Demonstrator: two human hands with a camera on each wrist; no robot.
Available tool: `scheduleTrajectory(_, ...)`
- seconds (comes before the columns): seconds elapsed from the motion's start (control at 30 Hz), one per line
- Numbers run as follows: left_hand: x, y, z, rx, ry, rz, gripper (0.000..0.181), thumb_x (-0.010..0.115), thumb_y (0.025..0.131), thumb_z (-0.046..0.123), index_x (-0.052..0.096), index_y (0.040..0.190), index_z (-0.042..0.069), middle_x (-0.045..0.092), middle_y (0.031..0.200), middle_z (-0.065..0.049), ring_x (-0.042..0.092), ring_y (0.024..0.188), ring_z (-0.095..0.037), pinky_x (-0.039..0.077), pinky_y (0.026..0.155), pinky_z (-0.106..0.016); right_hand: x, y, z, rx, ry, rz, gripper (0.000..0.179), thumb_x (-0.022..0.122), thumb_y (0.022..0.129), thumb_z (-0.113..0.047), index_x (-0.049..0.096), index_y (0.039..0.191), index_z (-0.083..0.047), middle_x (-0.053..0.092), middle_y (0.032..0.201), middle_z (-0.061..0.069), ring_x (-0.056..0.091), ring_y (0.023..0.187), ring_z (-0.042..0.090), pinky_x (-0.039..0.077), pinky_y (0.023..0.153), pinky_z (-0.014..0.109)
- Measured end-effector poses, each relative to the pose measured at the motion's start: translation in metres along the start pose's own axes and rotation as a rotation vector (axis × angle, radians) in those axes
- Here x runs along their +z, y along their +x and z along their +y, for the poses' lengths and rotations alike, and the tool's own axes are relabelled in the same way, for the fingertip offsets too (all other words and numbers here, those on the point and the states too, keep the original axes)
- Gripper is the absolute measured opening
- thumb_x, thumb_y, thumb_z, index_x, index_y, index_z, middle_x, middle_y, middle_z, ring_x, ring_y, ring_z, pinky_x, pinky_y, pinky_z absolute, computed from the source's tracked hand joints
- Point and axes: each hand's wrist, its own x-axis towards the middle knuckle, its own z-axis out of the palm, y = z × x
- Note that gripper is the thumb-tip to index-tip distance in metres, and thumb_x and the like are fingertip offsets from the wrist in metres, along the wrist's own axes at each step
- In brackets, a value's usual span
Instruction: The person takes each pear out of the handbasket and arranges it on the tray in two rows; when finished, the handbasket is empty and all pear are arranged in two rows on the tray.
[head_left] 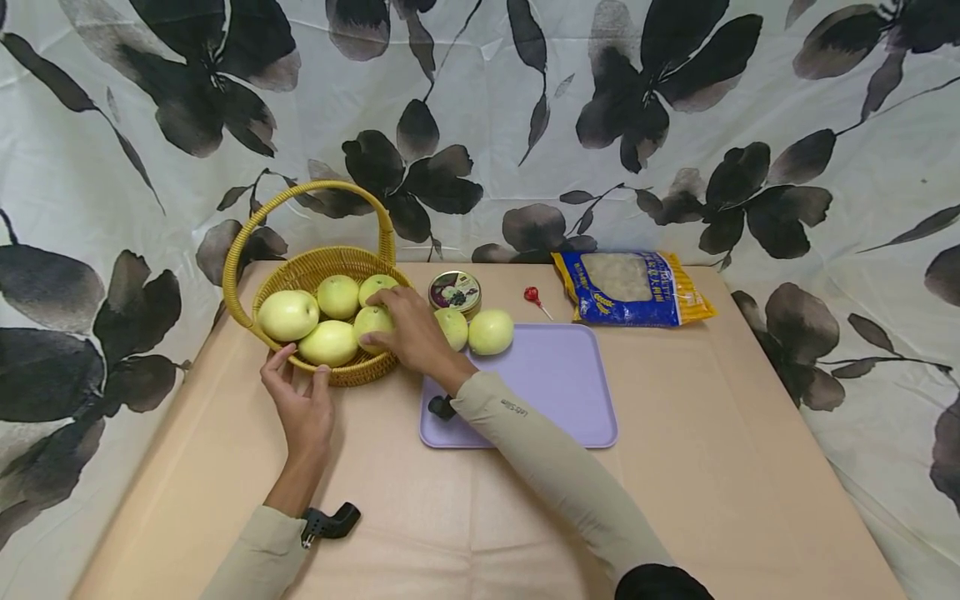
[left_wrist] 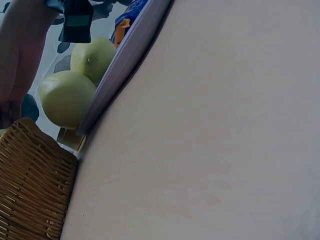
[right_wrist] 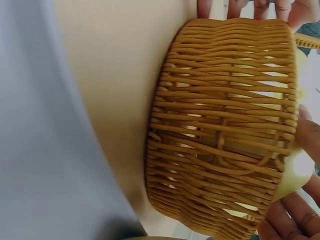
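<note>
The yellow wicker basket (head_left: 352,377) stands at the left of the table with several green apples (head_left: 288,316) inside. My right hand (head_left: 408,333) reaches over its right rim and grips one apple (head_left: 372,320), thumb on the near side. In the right wrist view the fingers (right_wrist: 295,215) show at the rim beside that apple. My left hand (head_left: 300,412) touches the basket's near-left side, fingertips against the outer wall and thumb spread apart. Two more apples (head_left: 491,332) sit at the far-left edge of the purple tray (head_left: 555,392), next to the right wrist.
Behind the tray are a round tin (head_left: 455,292), a red lollipop (head_left: 532,295) and a blue and yellow bag (head_left: 630,289). The basket's tall handle (head_left: 300,190) arches over its far side. A floral cloth (head_left: 495,125) hangs behind the table.
</note>
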Motion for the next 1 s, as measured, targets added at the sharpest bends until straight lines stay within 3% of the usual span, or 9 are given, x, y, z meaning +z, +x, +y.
scheduleTrajectory(0.4, 0.001, -0.001, 0.002, -0.01, -0.002, 0.001, 0.059, 0.055, 0.105, 0.003, 0.03, 0.156, 0.015, 0.004, 0.178, 0.003, 0.016, 0.163, -0.022, 0.034, 0.126, -0.055, -0.022, 0.0, -0.011, -0.018, 0.016, 0.04, 0.055, 0.09, 0.084, -0.038, 0.071, 0.131, -0.014, 0.071, 0.133, 0.003, 0.062, 0.128, 0.02, 0.049, 0.109, 0.031)
scheduleTrajectory(0.83, 0.0, -0.003, 0.004, -0.001, -0.004, -0.008, 0.059, 0.054, 0.105, 0.004, 0.029, 0.157, 0.014, 0.003, 0.178, 0.004, 0.015, 0.164, -0.022, 0.031, 0.127, -0.056, -0.055, -0.005, -0.019, -0.042, 0.035, 0.001, 0.054, 0.091, 0.085, -0.036, 0.072, 0.129, -0.012, 0.072, 0.127, 0.002, 0.062, 0.126, 0.02, 0.047, 0.11, 0.033)
scheduleTrajectory(1.0, 0.001, -0.003, 0.003, -0.007, -0.015, -0.004, 0.06, 0.055, 0.105, 0.003, 0.029, 0.157, 0.014, 0.003, 0.178, 0.003, 0.015, 0.164, -0.022, 0.031, 0.127, -0.055, -0.069, -0.011, -0.015, -0.034, 0.032, -0.017, 0.054, 0.09, 0.085, -0.036, 0.072, 0.13, -0.012, 0.07, 0.134, 0.004, 0.06, 0.133, 0.021, 0.044, 0.117, 0.035)
